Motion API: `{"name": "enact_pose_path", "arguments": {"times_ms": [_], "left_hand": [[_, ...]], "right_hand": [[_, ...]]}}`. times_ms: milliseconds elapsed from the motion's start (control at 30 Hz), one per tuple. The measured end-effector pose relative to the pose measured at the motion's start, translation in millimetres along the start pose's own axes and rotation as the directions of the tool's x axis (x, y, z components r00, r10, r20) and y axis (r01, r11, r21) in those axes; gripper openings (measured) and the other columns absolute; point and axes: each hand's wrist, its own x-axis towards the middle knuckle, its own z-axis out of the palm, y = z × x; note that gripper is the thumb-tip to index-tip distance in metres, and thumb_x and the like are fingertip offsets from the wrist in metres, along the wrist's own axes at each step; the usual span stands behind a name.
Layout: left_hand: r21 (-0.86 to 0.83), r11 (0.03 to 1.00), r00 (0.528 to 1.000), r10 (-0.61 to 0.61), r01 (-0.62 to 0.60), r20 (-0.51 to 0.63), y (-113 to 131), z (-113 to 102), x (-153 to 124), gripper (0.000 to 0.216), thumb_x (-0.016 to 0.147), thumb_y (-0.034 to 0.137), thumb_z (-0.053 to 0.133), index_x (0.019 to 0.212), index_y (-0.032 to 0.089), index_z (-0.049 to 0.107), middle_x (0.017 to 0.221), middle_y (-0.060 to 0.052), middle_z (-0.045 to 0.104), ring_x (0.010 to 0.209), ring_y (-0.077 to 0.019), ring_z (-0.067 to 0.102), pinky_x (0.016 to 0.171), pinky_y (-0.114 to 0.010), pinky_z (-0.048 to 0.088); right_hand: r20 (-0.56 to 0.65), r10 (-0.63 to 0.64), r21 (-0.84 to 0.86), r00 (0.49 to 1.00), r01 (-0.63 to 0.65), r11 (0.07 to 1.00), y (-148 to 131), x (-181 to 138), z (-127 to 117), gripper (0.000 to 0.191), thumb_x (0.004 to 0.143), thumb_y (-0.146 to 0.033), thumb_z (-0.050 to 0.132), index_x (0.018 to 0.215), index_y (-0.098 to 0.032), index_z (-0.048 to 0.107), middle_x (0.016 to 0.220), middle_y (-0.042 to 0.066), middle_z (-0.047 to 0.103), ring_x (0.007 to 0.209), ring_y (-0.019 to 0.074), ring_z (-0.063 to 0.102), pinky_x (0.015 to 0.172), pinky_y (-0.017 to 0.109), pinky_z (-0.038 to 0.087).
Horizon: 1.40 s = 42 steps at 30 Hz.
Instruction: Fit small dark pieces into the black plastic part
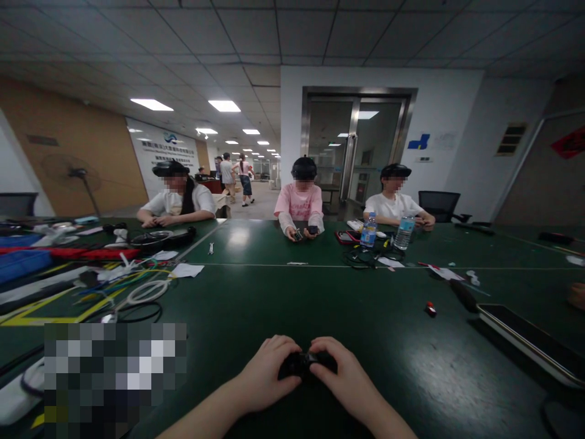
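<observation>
Near the front of the dark green table, my left hand and my right hand meet over a small black object. Thumb and fingers of each hand close on one side of it. The piece is dark and partly covered by my fingers, so its exact kind does not show. A shiny joint or knob sits in the middle between my fingertips. Off to the right of my hands lies a small red and black item, apart from them.
A flat rectangular pan lies at the right. Cables, a blue tray and papers crowd the left. Farther back are a small wrench and water bottles. Three people sit across the table, one holding small dark parts.
</observation>
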Motion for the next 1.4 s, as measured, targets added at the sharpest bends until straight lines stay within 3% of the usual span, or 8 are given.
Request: {"name": "enact_pose_path", "arguments": {"times_ms": [100,267,500,700,833,1033,1233,1400], "left_hand": [[-0.008,1.000,1.000,-0.012,0.012,0.002,-1.1,0.5,-0.2,0.038,0.072,0.021,0.066,0.108,0.024,0.056,0.114,-0.004,0.055,0.104,-0.0236,0.048,0.091,-0.035,0.038],[-0.021,1.000,1.000,-0.009,0.009,0.001,-0.3,0.4,-0.4,0.040,0.070,0.017,0.065,0.108,0.025,0.055,0.114,-0.003,0.055,0.105,-0.0231,0.048,0.092,-0.035,0.037],[-0.055,0.998,0.999,-0.031,0.031,-0.006,4.3,-2.7,-1.6,0.038,0.071,0.018,0.062,0.108,0.023,0.054,0.113,-0.005,0.056,0.103,-0.0242,0.050,0.091,-0.036,0.038],[-0.268,0.961,0.997,-0.079,0.073,-0.013,2.6,-3.2,-3.9,0.036,0.076,0.017,0.057,0.109,0.022,0.045,0.104,-0.003,0.059,0.093,-0.0186,0.056,0.082,-0.030,0.045],[-0.395,0.918,0.999,-0.052,0.043,-0.011,0.3,-2.5,-2.5,0.034,0.076,0.013,0.055,0.107,0.021,0.043,0.104,-0.003,0.060,0.096,-0.0181,0.058,0.084,-0.030,0.045],[-0.410,0.912,0.999,-0.034,0.025,-0.016,-4.4,0.8,-2.0,0.045,0.075,0.013,0.056,0.117,0.023,0.043,0.114,-0.005,0.059,0.105,-0.0210,0.055,0.093,-0.034,0.041],[-0.396,0.918,1.000,-0.028,0.024,-0.004,-3.5,1.2,-2.7,0.041,0.076,0.014,0.056,0.115,0.022,0.045,0.109,-0.003,0.061,0.099,-0.0198,0.057,0.090,-0.033,0.042],[-0.392,0.920,1.000,0.009,-0.004,0.012,-5.9,1.1,-3.1,0.041,0.078,0.016,0.056,0.116,0.022,0.044,0.106,-0.002,0.061,0.094,-0.0190,0.058,0.085,-0.031,0.044]], "right_hand": [[-0.062,0.053,0.227,0.997,-0.038,0.973,6.2,4.6,-4.1,0.023,0.076,-0.030,0.059,0.098,-0.022,0.061,0.098,0.004,0.065,0.095,0.0219,0.059,0.088,0.037,0.043],[-0.192,0.214,0.586,0.958,-0.063,0.808,14.6,7.0,-8.2,0.040,0.068,-0.042,0.070,0.101,-0.021,0.061,0.100,0.006,0.065,0.099,0.0240,0.059,0.086,0.038,0.045],[-0.165,0.367,0.850,0.916,-0.056,0.524,6.9,5.6,-14.2,0.048,0.059,-0.042,0.077,0.101,-0.024,0.062,0.097,0.004,0.067,0.085,0.0203,0.062,0.075,0.034,0.048],[-0.097,0.443,0.952,0.891,-0.047,0.302,4.5,5.3,-19.3,0.032,0.062,-0.037,0.075,0.090,-0.023,0.064,0.084,0.001,0.067,0.073,0.0172,0.062,0.068,0.030,0.049],[-0.073,0.455,0.966,0.888,-0.051,0.253,8.2,5.1,-20.5,0.026,0.067,-0.033,0.071,0.091,-0.024,0.064,0.083,0.000,0.068,0.072,0.0167,0.063,0.069,0.031,0.050],[-0.077,0.444,0.972,0.893,-0.032,0.235,9.4,4.8,-21.4,0.025,0.071,-0.031,0.068,0.095,-0.024,0.063,0.082,0.000,0.068,0.071,0.0168,0.063,0.068,0.032,0.051],[0.016,0.454,0.999,0.891,-0.035,0.034,5.6,4.9,-21.8,0.027,0.064,-0.026,0.077,0.088,-0.021,0.066,0.073,-0.004,0.068,0.062,0.0103,0.061,0.061,0.023,0.050],[0.015,0.438,1.000,0.899,-0.017,0.000,4.5,5.4,-21.0,0.032,0.061,-0.024,0.081,0.090,-0.020,0.066,0.072,-0.004,0.068,0.060,0.0085,0.061,0.058,0.021,0.050]]}}
